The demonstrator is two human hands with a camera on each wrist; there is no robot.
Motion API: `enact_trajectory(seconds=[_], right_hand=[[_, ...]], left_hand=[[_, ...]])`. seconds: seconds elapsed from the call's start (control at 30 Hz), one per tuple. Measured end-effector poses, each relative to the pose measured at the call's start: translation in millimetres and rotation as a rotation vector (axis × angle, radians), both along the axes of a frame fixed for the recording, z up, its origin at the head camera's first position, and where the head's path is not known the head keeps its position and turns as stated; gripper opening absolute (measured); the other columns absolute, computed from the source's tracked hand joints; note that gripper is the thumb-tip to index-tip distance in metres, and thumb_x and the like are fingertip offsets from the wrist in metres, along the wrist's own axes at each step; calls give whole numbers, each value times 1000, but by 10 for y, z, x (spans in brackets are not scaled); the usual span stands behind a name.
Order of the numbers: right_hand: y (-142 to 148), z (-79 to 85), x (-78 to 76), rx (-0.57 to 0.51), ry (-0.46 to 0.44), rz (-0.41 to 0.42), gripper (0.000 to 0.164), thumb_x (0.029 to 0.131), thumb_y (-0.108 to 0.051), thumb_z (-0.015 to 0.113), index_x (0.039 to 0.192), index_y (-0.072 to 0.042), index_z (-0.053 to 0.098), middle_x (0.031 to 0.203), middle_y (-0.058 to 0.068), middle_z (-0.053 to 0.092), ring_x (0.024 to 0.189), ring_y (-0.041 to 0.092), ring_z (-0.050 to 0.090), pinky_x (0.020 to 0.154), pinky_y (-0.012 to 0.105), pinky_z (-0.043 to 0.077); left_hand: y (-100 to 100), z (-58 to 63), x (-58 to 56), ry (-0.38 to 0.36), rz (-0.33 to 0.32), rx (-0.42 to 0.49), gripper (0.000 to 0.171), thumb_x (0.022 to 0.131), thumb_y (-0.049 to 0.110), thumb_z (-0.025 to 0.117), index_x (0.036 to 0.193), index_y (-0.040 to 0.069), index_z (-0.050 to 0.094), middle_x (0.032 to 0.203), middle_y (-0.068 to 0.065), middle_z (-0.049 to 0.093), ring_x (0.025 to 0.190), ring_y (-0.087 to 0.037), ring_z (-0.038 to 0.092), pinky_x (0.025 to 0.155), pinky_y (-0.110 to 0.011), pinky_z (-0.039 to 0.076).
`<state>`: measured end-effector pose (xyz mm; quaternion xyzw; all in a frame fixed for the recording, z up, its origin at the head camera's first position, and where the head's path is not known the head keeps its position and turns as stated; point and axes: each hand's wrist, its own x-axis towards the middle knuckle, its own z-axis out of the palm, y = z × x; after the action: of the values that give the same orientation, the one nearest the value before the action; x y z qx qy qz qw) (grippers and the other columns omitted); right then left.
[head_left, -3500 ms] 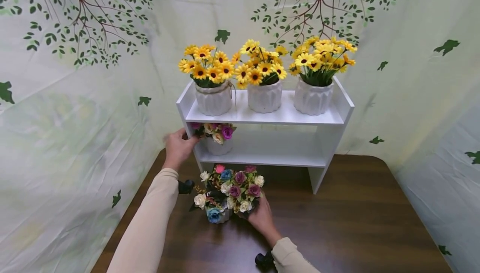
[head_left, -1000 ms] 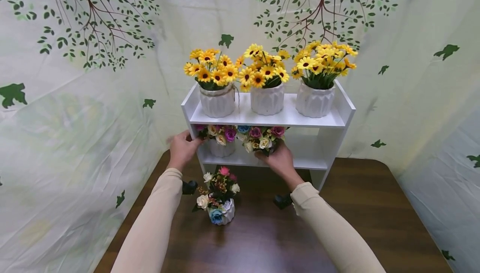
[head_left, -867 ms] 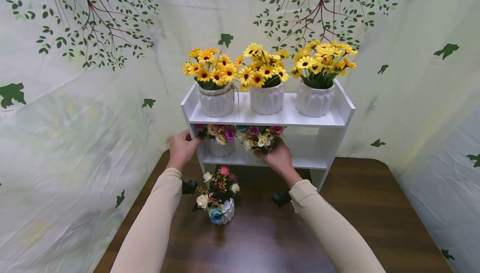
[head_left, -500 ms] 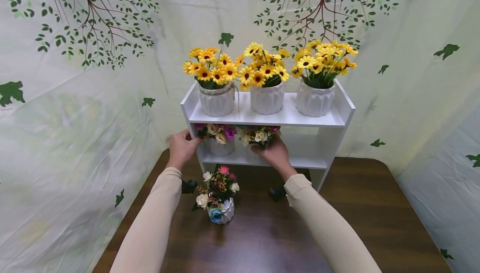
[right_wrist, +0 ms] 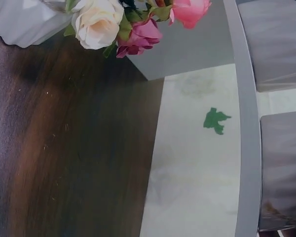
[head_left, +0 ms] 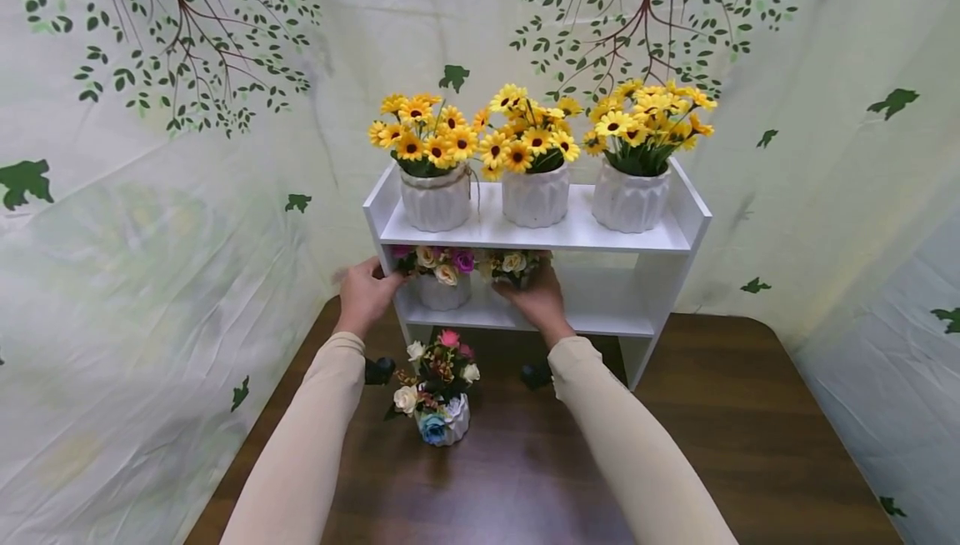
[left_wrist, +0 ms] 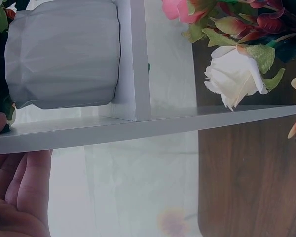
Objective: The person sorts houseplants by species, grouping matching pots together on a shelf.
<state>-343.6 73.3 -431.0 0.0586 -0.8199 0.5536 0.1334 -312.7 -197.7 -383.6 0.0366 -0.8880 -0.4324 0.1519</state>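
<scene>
My left hand (head_left: 365, 298) grips the left side panel of a white two-tier shelf (head_left: 592, 238); in the left wrist view its thumb lies inside the panel and its fingers (left_wrist: 33, 185) outside. On the lower tier my right hand (head_left: 542, 299) holds a white pot of cream and purple roses (head_left: 514, 263), its blooms partly under the upper board. Left of that stands another potted rose arrangement (head_left: 444, 291), cream and purple. The right wrist view shows the held pot (right_wrist: 283, 173) over the lower board; the hand itself is out of that frame.
Three white pots of yellow daisies (head_left: 534, 199) line the upper tier. In front of the shelf, a pot of mixed roses (head_left: 454, 424) stands on the dark wooden table (head_left: 750, 437). A leaf-printed cloth (head_left: 825, 195) hangs behind.
My right hand has carried the purple and cream roses from the table onto the lower tier, then further back and slightly left. My left hand keeps its grip on the side panel.
</scene>
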Motion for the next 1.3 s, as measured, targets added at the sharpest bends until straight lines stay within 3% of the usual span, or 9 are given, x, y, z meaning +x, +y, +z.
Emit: enact_trajectory(seconds=[0.2, 0.33, 0.5, 0.57, 0.63, 0.77, 0.97, 1.13, 1.3], right_hand=[[7, 1, 31, 14, -36, -13, 98, 75, -28, 83, 151, -3, 26, 146, 27, 46, 139, 40, 45, 115, 47, 38], [41, -27, 230, 61, 0, -105, 101, 77, -34, 80, 153, 0, 24, 150, 30, 39, 139, 45, 41, 114, 52, 37], [99, -282, 722, 173, 478, -179, 66, 79, -19, 77, 134, 4, 50, 138, 25, 52, 126, 42, 49, 105, 55, 40], [93, -423, 944, 238, 679, -109, 50, 76, -11, 76, 120, 5, 59, 126, 22, 60, 117, 37, 54, 99, 51, 43], [56, -562, 1159, 306, 756, 8, 40, 75, -8, 77, 111, 1, 62, 113, 15, 64, 107, 29, 58, 93, 42, 48], [-71, -791, 1491, 416, 530, 194, 39, 78, -14, 79, 110, -5, 60, 101, 6, 63, 95, 17, 60, 82, 30, 52], [-322, -1042, 1550, 433, 22, 223, 66, 75, -30, 84, 125, -2, 51, 115, 13, 58, 102, 22, 56, 84, 38, 51], [-514, -1208, 1406, 376, -56, 263, 104, 66, -40, 89, 145, 0, 35, 142, 20, 47, 126, 36, 49, 102, 54, 45], [-696, -1360, 1318, 319, -20, 287, 109, 63, -43, 89, 149, -8, 32, 145, 13, 50, 128, 33, 50, 102, 54, 45]], left_hand=[[8, -5, -5, -12, -3, 3, 36, 88, 22, 66, 118, 1, 69, 114, -22, 73, 102, -33, 67, 84, -44, 54], [20, -7, -17, 7, 4, 0, 36, 87, 20, 66, 117, 0, 69, 112, -23, 73, 101, -34, 68, 84, -45, 54], [45, -22, -13, 7, -17, 6, 36, 89, 21, 66, 117, 0, 69, 114, -23, 72, 103, -33, 68, 85, -43, 54], [51, -26, -2, 3, -25, 17, 36, 89, 22, 66, 118, 0, 69, 115, -23, 72, 103, -32, 67, 85, -43, 54], [47, -25, 9, 0, -21, 28, 36, 89, 21, 66, 118, 0, 69, 115, -23, 72, 103, -32, 67, 85, -43, 53], [32, -16, 13, -3, -10, 48, 37, 89, 22, 66, 119, 1, 68, 118, -23, 71, 106, -33, 66, 88, -46, 54], [7, -12, -16, 3, -11, 36, 36, 89, 21, 66, 119, 1, 68, 116, -23, 71, 105, -34, 67, 86, -44, 54], [3, -11, -31, 5, -5, 23, 35, 88, 20, 66, 117, 0, 69, 114, -23, 72, 101, -32, 67, 80, -37, 52], [2, -26, -26, 4, 8, 5, 34, 88, 20, 66, 116, 0, 69, 112, -22, 73, 99, -31, 66, 77, -32, 49]])
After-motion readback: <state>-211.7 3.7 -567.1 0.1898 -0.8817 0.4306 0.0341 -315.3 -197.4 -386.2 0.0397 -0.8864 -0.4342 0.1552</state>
